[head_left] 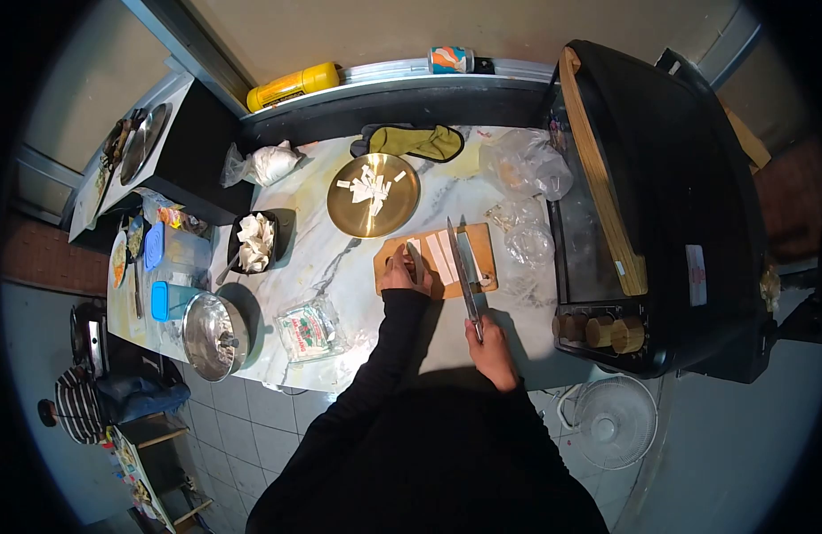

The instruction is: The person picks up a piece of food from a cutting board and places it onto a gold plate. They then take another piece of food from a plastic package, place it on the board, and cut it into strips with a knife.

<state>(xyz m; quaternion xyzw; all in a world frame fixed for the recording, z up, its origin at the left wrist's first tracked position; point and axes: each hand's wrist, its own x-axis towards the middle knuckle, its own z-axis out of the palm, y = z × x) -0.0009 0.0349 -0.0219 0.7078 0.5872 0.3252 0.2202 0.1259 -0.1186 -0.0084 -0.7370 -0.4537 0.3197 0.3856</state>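
Observation:
A wooden cutting board (489, 255) lies on the marble-patterned table, with long white strips (441, 259) across it. My right hand (493, 354) is closed round the handle of a knife (465, 275), whose blade points away from me over the right part of the board. On the board's left side rests my left hand (406, 274), fingers bent, beside the strips; whether it grips anything is hidden. Beyond the board, a round gold-coloured plate (347, 214) holds a small pile of short white pieces (372, 190).
A black oven (678, 205) stands at the right, beside plastic bags (528, 169). At left are a black bowl (254, 242), a metal bowl (213, 336) and blue-lidded containers (175, 251). A plastic packet (308, 331) lies near the front edge. A person (100, 400) sits far left.

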